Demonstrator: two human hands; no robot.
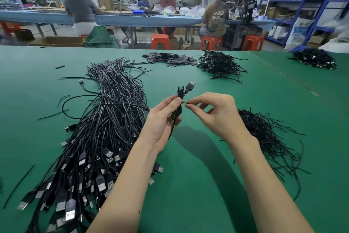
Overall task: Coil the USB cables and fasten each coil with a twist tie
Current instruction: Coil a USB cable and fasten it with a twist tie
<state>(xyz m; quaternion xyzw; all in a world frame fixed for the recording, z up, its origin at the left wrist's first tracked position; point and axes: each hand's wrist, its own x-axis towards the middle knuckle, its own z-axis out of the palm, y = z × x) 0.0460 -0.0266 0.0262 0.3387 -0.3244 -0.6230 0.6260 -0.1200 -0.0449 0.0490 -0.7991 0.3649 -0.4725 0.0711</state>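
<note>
Over our green desk [207, 185] in a busy workshop, our left hand [162, 119] grips a coiled USB cable [179, 100] while our right hand [213, 113] pinches its twist tie [186, 102].

Factory assembly floor, long green worktable [207, 185] heaped with USB cables [105, 119], seated workers [80, 9] at blue bench top of frame, blue storage racks [302, 0] upper right, orange stools [160, 41]

bare green table [198, 185] between loose cables [98, 138] left, twist ties [268, 134] right
</note>
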